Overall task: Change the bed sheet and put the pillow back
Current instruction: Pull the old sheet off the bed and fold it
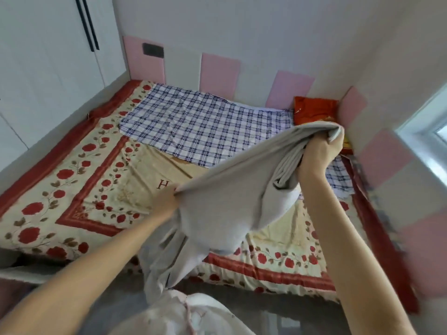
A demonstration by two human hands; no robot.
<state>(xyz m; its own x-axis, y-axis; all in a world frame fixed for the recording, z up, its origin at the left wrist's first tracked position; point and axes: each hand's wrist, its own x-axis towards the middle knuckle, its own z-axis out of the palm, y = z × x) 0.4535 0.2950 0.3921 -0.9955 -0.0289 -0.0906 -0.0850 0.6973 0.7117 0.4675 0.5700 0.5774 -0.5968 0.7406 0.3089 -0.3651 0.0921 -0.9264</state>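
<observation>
Sheet, plain grey, hangs in the air over the near half of the floral-covered bed, stretched between both hands, with its slack trailing down toward six o'clock past the bed's near edge. The left hand pinches an edge at the cloth's nine o'clock end, fingers curled into the fabric. The right hand, higher and out at two o'clock, grips a thick bunched wad of folds. On the bed a checked cloth lies spread at twelve o'clock, and a red pillow sits tucked in the corner at one o'clock, against the pink wall pads. The step looks like opening the sheet out to spread it. To do it well, I judge the right hand should let the wad fall loose until it keeps only one corner, so that both hands hold the same hem. Then lift, draw the hands apart toward nine and three o'clock, and cast the free end toward twelve o'clock. The pillow and checked cloth may want clearing first, or the sheet could land over them.
</observation>
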